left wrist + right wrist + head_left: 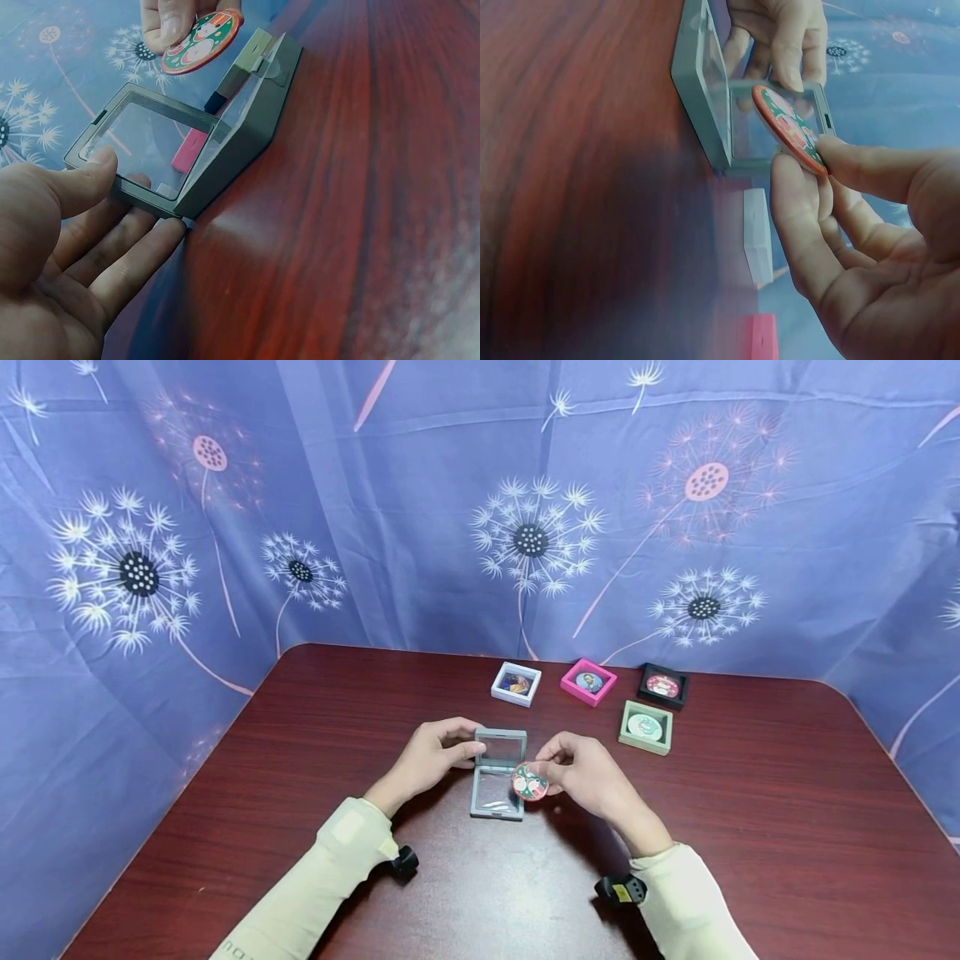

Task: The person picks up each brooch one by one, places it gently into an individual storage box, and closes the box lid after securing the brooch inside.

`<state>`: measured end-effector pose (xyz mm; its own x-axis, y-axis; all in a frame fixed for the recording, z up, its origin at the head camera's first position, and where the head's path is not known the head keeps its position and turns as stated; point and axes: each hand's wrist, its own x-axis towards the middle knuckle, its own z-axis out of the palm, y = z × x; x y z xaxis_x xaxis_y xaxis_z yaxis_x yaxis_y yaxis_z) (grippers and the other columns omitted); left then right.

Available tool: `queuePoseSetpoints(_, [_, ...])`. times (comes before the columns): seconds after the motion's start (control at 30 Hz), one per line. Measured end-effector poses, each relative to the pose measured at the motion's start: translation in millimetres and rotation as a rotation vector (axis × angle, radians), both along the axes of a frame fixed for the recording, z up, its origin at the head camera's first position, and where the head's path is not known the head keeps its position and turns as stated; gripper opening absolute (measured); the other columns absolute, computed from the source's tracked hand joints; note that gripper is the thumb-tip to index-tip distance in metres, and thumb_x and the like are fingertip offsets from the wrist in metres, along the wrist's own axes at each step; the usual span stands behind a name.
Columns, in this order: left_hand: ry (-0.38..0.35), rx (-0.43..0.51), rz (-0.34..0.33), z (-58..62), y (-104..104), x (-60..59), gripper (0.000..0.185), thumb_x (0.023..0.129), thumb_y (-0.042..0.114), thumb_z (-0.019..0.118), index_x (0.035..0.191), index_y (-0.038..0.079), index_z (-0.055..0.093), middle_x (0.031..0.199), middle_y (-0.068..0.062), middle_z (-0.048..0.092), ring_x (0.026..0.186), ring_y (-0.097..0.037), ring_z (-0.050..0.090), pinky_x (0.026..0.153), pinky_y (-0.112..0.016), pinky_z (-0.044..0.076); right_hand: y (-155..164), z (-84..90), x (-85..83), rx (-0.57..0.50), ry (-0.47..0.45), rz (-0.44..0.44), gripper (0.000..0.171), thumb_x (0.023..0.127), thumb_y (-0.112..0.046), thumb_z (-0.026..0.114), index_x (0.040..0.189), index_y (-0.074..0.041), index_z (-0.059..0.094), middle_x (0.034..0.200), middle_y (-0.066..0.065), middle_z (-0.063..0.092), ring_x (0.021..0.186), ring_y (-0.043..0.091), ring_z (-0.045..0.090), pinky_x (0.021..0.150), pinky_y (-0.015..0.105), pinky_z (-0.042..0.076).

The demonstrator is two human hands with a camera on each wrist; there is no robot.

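Observation:
A grey hinged display case (497,817) with clear film windows lies opened on the table, one half flat and the other raised. My left hand (435,754) pinches the raised half at its left side, thumb on the front of the frame (79,154) and fingers behind it. Between thumb and fingers, my right hand (588,774) holds a round badge (530,783) with a red rim and a green, white and red picture. The badge is tilted and overlaps the right edge of the flat half in the head view; in the right wrist view the badge (789,129) appears edge-on.
Farther back on the dark red wooden table (360,693) stand a white case (516,697), a pink case (589,693), a black case (679,697) and a light green case (645,745), each with a round piece inside. Behind the table hangs a blue dandelion-print cloth (420,527).

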<state>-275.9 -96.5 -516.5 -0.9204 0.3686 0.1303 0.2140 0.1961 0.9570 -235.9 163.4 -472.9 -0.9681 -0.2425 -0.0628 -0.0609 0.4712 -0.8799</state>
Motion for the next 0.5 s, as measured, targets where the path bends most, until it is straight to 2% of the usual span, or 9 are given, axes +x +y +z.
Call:
queuePoseSetpoints(0.23, [-0.008, 0.0, 0.002, -1.1, -0.6, -0.5, 0.022, 0.1, 0.003, 0.074, 0.122, -0.002, 0.073, 0.11, -0.018, 0.077, 0.103, -0.031, 0.075, 0.08, -0.037, 0.065, -11.5, -1.5, 1.3, -0.011, 0.002, 0.0, 0.01, 0.098, -0.008, 0.077, 0.094, -0.002, 0.07, 0.077, 0.005, 0.067, 0.067, 0.019, 0.07, 0.062, 0.036, 0.059])
queuePoseSetpoints(0.5, [-0.002, 0.017, -0.007, -1.0, -0.7, -0.7, 0.023, 0.1, 0.003, 0.074, 0.122, -0.005, 0.071, 0.112, -0.023, 0.076, 0.104, -0.033, 0.075, 0.081, -0.038, 0.065, -24.4, -2.6, 3.0, -0.062, 0.018, -0.011, 0.009, 0.098, -0.006, 0.077, 0.093, -0.001, 0.07, 0.076, 0.006, 0.068, 0.068, 0.023, 0.072, 0.065, 0.038, 0.063])
